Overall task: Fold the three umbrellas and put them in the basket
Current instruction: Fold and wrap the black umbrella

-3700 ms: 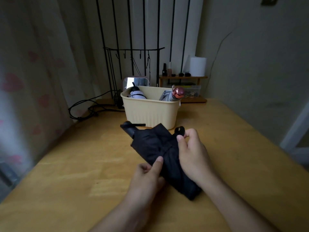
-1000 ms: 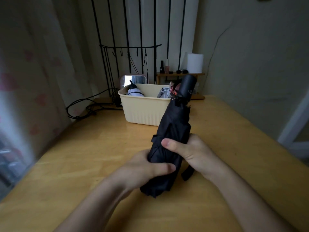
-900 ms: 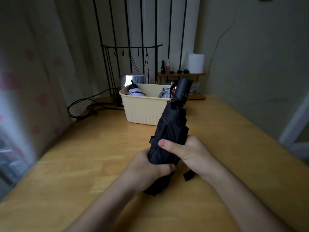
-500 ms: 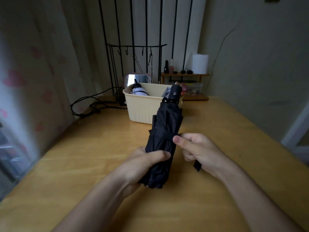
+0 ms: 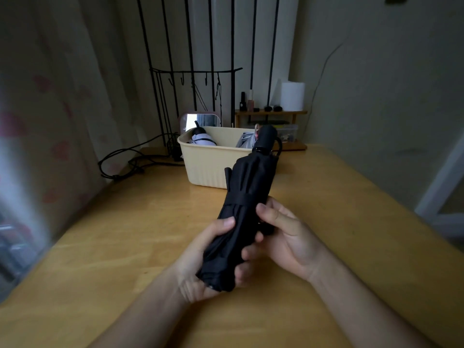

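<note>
Our left hand point(image 5: 195, 262) cups the lower end of the black umbrella point(image 5: 248, 192), thumb laid across its front and fingers curled round from beneath, so it grips the bundled cloth. Our right hand point(image 5: 288, 237) grips the same umbrella just above, on its right side, with the thumb pressed to the cloth and the fingers wrapped behind it. The umbrella is folded, with a strap point(image 5: 236, 198) bound round its middle. We hold it lifted off the counter point(image 5: 100, 247), slanting up and away from us. Its handle point(image 5: 267, 136) points toward the basket point(image 5: 211, 164) and overlaps the basket's right end in our view; we cannot tell whether the two touch.

The cream basket stands farther back on the wooden counter. Inside it lie a white umbrella point(image 5: 202, 140) with dark trim at the left end and a grey umbrella point(image 5: 247, 141) at the right end, partly hidden behind the black handle. A small mirror point(image 5: 203, 121) stands just behind the basket, and a black cable point(image 5: 125, 159) loops over the counter to its left. At the back right a low wooden shelf point(image 5: 271, 112) carries a white roll point(image 5: 292, 96) and some small bottles. A black wire rack point(image 5: 195, 71) with hooks rises behind the mirror, and a pale curtain point(image 5: 50, 121) with pink spots hangs on the left
</note>
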